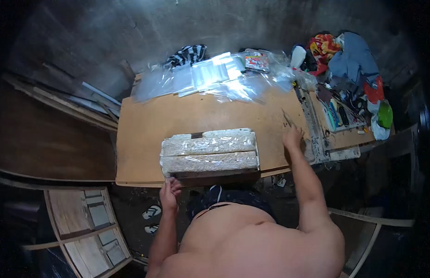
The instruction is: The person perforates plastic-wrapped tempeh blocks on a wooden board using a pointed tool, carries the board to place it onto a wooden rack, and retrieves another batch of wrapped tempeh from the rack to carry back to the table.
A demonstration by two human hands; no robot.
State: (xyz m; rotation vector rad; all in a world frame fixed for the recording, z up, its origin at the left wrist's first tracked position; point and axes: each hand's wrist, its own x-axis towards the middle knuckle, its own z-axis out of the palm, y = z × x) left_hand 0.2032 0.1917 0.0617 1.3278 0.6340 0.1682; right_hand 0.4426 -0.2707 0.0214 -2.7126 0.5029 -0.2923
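Note:
A long, whitish box-like block [208,144] lies near the table's front edge. Shiny clear tape or film covers it, a dark seam runs along its length, and a small dark notch shows at its far edge. At its near left corner is my left hand [170,193], fingers curled and pinched; I cannot make out what they grip, or whether they touch the block. Farther right, over the table, my right hand [292,138] is closed on a thin pointed tool [287,116], which points away from me. Its exact kind is too small to tell.
Clear plastic sheets or bags [210,76] cover the back of the brown table [141,134]. At right sit a tray of pens and tools [342,116], a green cup [385,115] and piled cloth [354,60]. Planks [62,102] lean at left; slippers [151,212] lie below.

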